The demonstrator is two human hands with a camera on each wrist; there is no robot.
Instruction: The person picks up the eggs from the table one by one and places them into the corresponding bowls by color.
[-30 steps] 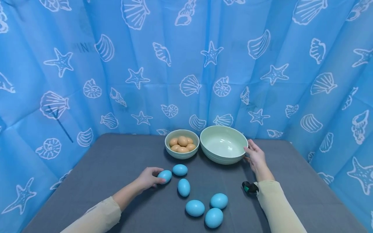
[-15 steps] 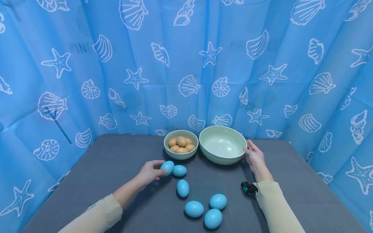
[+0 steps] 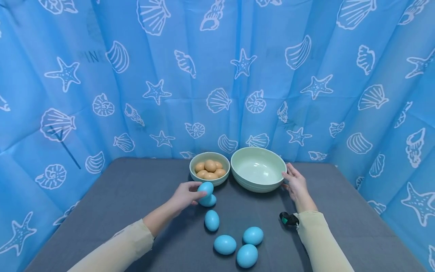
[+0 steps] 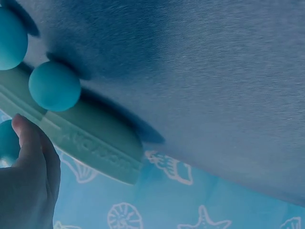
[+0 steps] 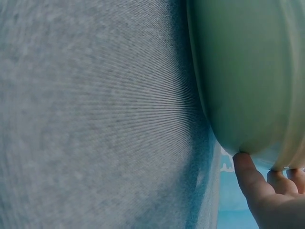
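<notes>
My left hand [image 3: 185, 196] pinches a blue egg [image 3: 205, 187] between thumb and fingers, in front of the small pale green bowl [image 3: 197, 176]. This egg overlaps another blue egg [image 3: 209, 201] on the table in the head view. In the left wrist view the held egg [image 4: 7, 143] shows partly behind the fingers. Several brown eggs [image 3: 210, 166] are piled in the small bowl. My right hand [image 3: 297, 187] is at the right side of the large pale green bowl [image 3: 259, 166], which has nothing in it. Its fingertips [image 5: 243, 160] touch that bowl's outer wall in the right wrist view.
Several more blue eggs lie on the grey tablecloth [image 3: 142, 189], one [image 3: 212, 220] in the middle and others [image 3: 225, 244] nearer the front. A black strap [image 3: 289, 218] is at the right wrist. Blue curtains [image 3: 217, 75] with shell prints stand behind the table.
My left hand has moved right and away from me with the blue egg, up to the small bowl's front. The right hand stays at the large bowl.
</notes>
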